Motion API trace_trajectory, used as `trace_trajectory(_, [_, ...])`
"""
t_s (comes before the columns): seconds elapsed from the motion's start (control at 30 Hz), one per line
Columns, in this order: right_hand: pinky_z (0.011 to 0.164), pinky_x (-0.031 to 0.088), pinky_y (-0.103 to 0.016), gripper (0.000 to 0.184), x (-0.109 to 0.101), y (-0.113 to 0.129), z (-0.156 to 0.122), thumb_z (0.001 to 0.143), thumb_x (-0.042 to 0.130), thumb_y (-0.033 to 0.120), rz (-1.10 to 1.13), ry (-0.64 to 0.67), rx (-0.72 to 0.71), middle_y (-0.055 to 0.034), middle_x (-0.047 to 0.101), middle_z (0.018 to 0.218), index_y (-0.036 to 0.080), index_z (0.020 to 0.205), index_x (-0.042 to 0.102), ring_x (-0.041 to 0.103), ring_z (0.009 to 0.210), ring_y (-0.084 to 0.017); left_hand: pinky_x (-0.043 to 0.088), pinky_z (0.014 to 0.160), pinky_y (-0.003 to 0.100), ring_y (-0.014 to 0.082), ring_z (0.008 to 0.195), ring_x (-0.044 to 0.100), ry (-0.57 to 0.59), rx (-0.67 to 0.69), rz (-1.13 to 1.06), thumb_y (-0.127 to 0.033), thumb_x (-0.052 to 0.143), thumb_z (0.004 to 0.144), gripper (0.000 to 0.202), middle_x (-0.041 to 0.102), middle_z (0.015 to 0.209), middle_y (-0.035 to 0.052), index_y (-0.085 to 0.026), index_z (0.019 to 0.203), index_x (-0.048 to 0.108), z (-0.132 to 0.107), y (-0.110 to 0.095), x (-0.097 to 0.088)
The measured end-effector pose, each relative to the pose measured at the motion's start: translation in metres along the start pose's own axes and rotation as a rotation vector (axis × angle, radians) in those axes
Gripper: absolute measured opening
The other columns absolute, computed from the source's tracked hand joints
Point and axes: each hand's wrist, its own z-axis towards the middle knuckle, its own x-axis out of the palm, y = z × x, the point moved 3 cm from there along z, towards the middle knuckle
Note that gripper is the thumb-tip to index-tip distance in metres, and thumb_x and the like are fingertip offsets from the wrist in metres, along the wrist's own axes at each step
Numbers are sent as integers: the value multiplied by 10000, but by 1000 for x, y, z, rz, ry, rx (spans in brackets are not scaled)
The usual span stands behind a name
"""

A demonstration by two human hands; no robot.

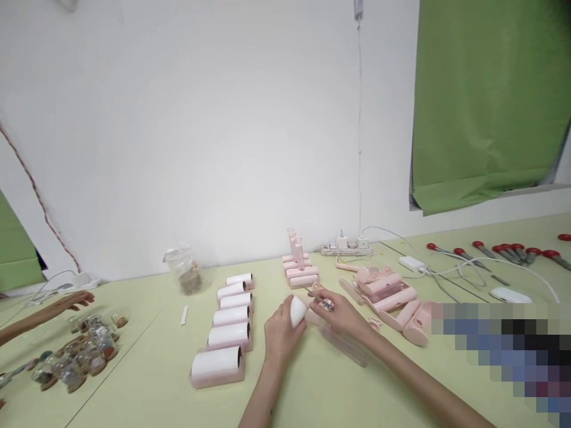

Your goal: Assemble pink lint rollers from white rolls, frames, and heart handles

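My left hand (280, 336) is wrapped round a white rounded piece (298, 311), its pale end tipped up toward the right. Close beside it, my right hand (341, 316) pinches a thin metal tool (324, 301), whose slim end points left above the white piece; its exact kind is too small to tell. Beneath my right forearm lies a long clear pinkish plastic piece (343, 346). To the left of my left hand runs a column of white tubes (218, 361) seated in pink translucent holders.
Pink plastic parts (395, 297) are heaped at the right. Behind my hands stand pink clear tubes (300, 254) near a power strip (345, 251). Red-ended grey tools (508, 252), white cables and a bagged roll (190, 279) lie around. Another person's hand (74, 301) hovers over small glass domes (91, 351).
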Motion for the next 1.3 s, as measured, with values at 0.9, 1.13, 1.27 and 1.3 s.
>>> trace_trajectory(0.9, [736, 440, -298, 368, 31, 11, 17, 756, 485, 491, 271, 166, -40, -40, 646, 915, 185, 910, 617, 569, 873, -223, 412, 606, 278, 194, 740, 583, -140, 126, 354, -199, 599, 665, 463, 630, 833, 5, -216, 1110, 475, -7, 17, -27])
trace_trajectory(1.13, [726, 426, -306, 395, 33, 10, 13, 747, 502, 491, 336, 170, -21, -50, 629, 926, 185, 978, 597, 552, 859, -221, 425, 590, 277, 172, 728, 566, -120, 226, 394, -244, 636, 655, 510, 602, 817, -26, -237, 1129, 449, -8, 16, -28])
trace_trajectory(1.27, [642, 419, -283, 380, 31, 4, 14, 703, 547, 476, 300, 155, -12, -46, 632, 842, 170, 919, 611, 556, 778, -210, 426, 591, 287, 177, 736, 564, -103, 274, 405, -237, 646, 654, 518, 600, 832, -21, -238, 1132, 448, -8, 15, -27])
trace_trajectory(1.3, [622, 415, -279, 375, 31, 3, 14, 695, 555, 467, 292, 152, -9, -43, 630, 818, 168, 913, 610, 554, 755, -205, 425, 591, 292, 183, 739, 563, -101, 280, 411, -228, 645, 656, 516, 601, 835, -14, -233, 1133, 449, -9, 14, -27])
